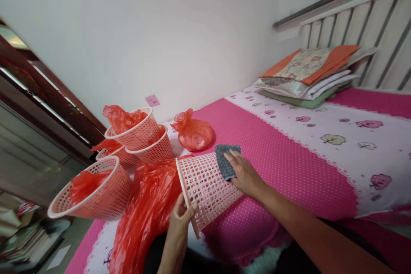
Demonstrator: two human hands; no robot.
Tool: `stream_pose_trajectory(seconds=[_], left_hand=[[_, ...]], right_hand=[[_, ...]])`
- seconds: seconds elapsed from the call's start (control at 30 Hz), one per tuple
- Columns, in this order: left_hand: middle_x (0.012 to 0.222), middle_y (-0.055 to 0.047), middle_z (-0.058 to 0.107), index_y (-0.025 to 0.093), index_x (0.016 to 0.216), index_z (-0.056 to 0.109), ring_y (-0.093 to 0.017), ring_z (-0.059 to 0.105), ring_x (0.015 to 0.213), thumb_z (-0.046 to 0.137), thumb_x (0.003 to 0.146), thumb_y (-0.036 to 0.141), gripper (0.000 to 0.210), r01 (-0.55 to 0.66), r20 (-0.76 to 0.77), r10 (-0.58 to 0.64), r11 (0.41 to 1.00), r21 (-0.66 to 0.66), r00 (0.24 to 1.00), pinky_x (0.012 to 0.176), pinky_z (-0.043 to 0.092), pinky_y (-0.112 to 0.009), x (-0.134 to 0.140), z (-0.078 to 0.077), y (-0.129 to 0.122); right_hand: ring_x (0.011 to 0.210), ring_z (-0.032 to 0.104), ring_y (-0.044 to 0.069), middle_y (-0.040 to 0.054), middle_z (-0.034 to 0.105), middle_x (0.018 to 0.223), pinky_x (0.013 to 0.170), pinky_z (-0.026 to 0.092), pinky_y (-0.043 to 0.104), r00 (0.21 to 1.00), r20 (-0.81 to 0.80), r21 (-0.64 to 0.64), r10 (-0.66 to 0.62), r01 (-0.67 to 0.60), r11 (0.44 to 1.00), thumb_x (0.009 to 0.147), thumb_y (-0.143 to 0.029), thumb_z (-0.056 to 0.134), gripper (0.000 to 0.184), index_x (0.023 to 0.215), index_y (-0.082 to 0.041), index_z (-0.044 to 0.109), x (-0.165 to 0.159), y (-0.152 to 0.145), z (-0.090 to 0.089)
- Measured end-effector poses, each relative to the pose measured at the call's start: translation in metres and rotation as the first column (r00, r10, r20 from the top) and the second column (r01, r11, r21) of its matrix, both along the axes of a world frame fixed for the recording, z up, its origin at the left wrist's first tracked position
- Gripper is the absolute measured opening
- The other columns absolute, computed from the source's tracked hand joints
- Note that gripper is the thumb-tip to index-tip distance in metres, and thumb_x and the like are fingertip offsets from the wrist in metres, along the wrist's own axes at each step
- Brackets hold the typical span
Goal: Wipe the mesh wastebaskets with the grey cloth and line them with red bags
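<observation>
Basket: lay on its side over the pink bedspread, mouth toward the red plastic.
Left hand: pinched the rim between thumb and fingers.
Right hand: pressed fingers over the gray cloth, against the basket's wall — could not tell whether pinching.
Wiping: seemed in hand.
Next move: probably called for turning the basket by its rim.
</observation>
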State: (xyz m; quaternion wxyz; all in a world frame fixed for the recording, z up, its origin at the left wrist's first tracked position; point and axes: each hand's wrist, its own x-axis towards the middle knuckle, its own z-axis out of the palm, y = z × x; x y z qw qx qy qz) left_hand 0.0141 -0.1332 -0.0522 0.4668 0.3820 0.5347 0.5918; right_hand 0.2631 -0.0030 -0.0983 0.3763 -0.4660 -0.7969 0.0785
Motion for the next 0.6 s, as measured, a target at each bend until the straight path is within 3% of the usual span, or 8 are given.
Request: stream_pose_trajectory(seconds=[0.07, 0.17, 0.23, 0.37, 0.47, 0.6], left_hand=[[0.107, -0.013, 0.081, 0.017, 0.109, 0.078, -0.029, 0.076, 0.101, 0.096, 0.063, 0.046, 0.058, 0.006, 0.016, -0.005, 1.0, -0.021, 1.0, 0.088, 0.06, -0.037, 0.002, 0.017, 0.01], [0.079, -0.005, 0.075, 0.015, 0.091, 0.076, -0.02, 0.07, 0.071, 0.095, 0.062, 0.05, 0.05, -0.054, 0.015, 0.055, 0.996, -0.078, 0.998, 0.071, 0.056, -0.031, 0.008, 0.023, 0.024], [0.075, -0.003, 0.072, 0.014, 0.092, 0.074, -0.018, 0.067, 0.067, 0.092, 0.065, 0.053, 0.051, -0.082, -0.006, 0.082, 0.992, -0.093, 0.997, 0.069, 0.054, -0.031, 0.013, 0.019, 0.028], [0.085, -0.007, 0.075, 0.011, 0.111, 0.071, -0.023, 0.071, 0.076, 0.088, 0.069, 0.059, 0.066, -0.097, -0.014, 0.096, 0.992, -0.085, 0.995, 0.075, 0.055, -0.036, 0.017, 0.006, 0.028], [0.084, -0.006, 0.074, 0.012, 0.11, 0.07, -0.024, 0.071, 0.076, 0.088, 0.069, 0.059, 0.065, -0.105, -0.029, 0.103, 0.991, -0.077, 0.994, 0.076, 0.055, -0.037, 0.014, 0.0, 0.026], [0.077, -0.003, 0.07, 0.012, 0.11, 0.07, -0.018, 0.065, 0.064, 0.086, 0.071, 0.061, 0.064, -0.102, -0.057, 0.099, 0.993, -0.06, 0.993, 0.063, 0.053, -0.031, 0.01, -0.005, 0.026]], right_hand=[[0.154, 0.039, 0.038, 0.0228, 0.042, 0.165, 0.122, 0.038, 0.06, 1.0, 0.007, 0.003, 0.01, -0.01, 1.0, 0.088, -0.02, 0.06, 0.074, 0.16, -0.016, 0.043, 0.001, -0.001, 0.002], [0.154, 0.038, 0.039, 0.0233, 0.039, 0.167, 0.122, 0.038, 0.06, 0.999, 0.042, -0.021, 0.03, -0.029, 0.999, 0.085, -0.024, 0.064, 0.08, 0.162, -0.015, 0.042, 0.004, -0.006, 0.007], [0.155, 0.036, 0.041, 0.0243, 0.036, 0.169, 0.122, 0.037, 0.061, 0.996, 0.071, -0.05, 0.045, -0.042, 0.998, 0.084, -0.027, 0.065, 0.084, 0.163, -0.014, 0.04, 0.007, -0.008, 0.011], [0.158, 0.032, 0.039, 0.0226, 0.032, 0.172, 0.124, 0.033, 0.062, 0.99, 0.07, -0.106, 0.12, -0.112, 0.988, 0.086, -0.03, 0.064, 0.085, 0.165, -0.017, 0.037, 0.016, -0.009, 0.015], [0.161, 0.027, 0.038, 0.0199, 0.031, 0.173, 0.125, 0.03, 0.062, 0.979, 0.017, -0.155, 0.205, -0.2, 0.967, 0.089, -0.029, 0.063, 0.082, 0.166, -0.02, 0.037, 0.026, -0.006, 0.02], [0.159, 0.031, 0.038, 0.0168, 0.03, 0.174, 0.124, 0.032, 0.063, 0.968, -0.054, -0.244, 0.245, -0.251, 0.937, 0.098, -0.051, 0.061, 0.075, 0.165, -0.027, 0.038, 0.032, -0.006, 0.027]])
